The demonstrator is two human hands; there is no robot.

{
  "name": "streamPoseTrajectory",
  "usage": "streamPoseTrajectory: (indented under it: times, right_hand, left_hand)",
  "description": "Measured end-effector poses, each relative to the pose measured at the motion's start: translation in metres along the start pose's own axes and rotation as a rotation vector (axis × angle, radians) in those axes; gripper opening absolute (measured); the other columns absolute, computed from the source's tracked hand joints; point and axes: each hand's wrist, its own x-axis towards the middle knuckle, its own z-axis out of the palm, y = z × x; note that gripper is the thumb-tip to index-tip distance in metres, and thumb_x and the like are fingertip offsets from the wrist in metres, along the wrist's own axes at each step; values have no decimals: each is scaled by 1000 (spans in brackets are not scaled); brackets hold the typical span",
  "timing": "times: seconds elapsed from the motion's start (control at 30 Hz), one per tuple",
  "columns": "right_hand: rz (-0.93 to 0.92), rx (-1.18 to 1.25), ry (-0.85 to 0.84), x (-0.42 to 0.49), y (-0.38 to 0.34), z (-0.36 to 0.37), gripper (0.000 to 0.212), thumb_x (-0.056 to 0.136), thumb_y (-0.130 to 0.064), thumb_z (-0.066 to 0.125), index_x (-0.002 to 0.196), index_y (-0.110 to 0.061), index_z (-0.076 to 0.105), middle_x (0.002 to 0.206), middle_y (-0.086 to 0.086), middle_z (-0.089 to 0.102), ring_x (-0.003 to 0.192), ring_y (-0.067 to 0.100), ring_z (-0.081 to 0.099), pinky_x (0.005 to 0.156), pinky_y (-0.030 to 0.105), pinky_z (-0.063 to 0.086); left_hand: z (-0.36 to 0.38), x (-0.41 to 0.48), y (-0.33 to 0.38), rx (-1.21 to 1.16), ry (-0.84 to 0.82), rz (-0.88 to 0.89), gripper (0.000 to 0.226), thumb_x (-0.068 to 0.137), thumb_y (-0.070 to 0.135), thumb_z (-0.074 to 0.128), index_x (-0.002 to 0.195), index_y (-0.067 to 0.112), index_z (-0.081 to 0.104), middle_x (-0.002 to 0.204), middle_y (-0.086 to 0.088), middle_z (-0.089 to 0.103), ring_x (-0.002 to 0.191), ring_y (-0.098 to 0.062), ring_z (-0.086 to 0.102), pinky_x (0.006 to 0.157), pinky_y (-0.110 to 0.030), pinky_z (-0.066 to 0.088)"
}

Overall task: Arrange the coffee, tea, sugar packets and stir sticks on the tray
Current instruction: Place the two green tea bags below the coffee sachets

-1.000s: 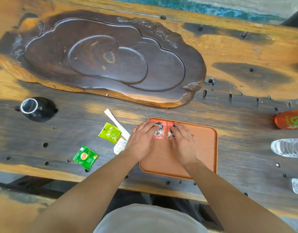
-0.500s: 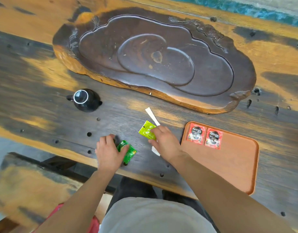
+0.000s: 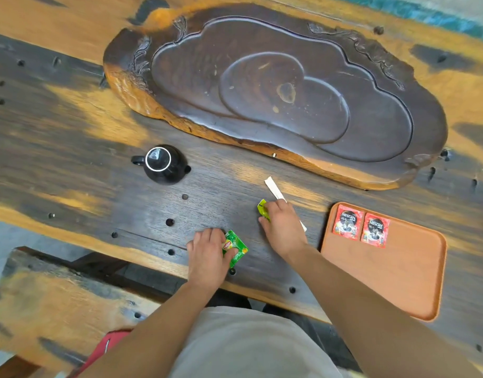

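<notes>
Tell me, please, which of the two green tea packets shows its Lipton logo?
The darker green packet under the left hand, nearest the table's front edge. The yellow-green packet is mostly hidden under the right hand.

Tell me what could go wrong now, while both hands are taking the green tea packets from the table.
1. The right hand covers the long white paper stick beside the yellow-green tea packet; lifting the packet may drag the stick along.
2. The left hand pinches the dark green tea packet near the wooden table's edge; a weak grip may drop it to the floor.
</notes>
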Motion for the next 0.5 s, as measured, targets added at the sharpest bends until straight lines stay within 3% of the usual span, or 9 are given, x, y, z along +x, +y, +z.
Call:
streamPoseTrajectory:
  times: [0.07,0.17,0.3,0.43,0.5]
  right_hand:
    - [60,146,25,1,-5,-5,21,97,-14,57,116,-5,63,112,17,64,105,36,57,83,35,43]
    - [193,400,61,2,-6,-11,9,98,-13,57,98,-5,61,89,11,63,81,31,54,64,34,31]
    - [325,770,82,-5,0,-21,5,97,-17,63,93,-15,66,86,10,69,74,25,62,63,41,54]
    - [377,1098,116,-26,22,-34,9,98,-9,63,105,-7,67,96,21,72,76,27,70,66,53,62]
    - [379,1158,177,-40,40,-40,10,96,-8,65,103,-2,67,94,19,74,76,27,72,69,44,62]
  left_hand:
    - [-2,1,2,-17,-5,16,32,80,38,78,97,26,53,98,5,58,98,-21,49,84,-39,37]
    - [-5,5,3,-86,-8,11,30,82,21,76,103,24,54,98,1,61,96,-24,51,85,-42,42]
    - [-8,11,4,-312,11,-35,37,84,-9,58,111,17,57,100,-2,52,86,-18,52,81,-36,47]
    - [-9,18,7,-420,53,-116,36,85,-11,56,114,11,64,104,-2,61,85,-16,59,88,-34,52]
    - [-13,22,13,-476,40,-160,30,87,-8,59,107,13,67,94,2,69,82,-12,64,85,-33,54]
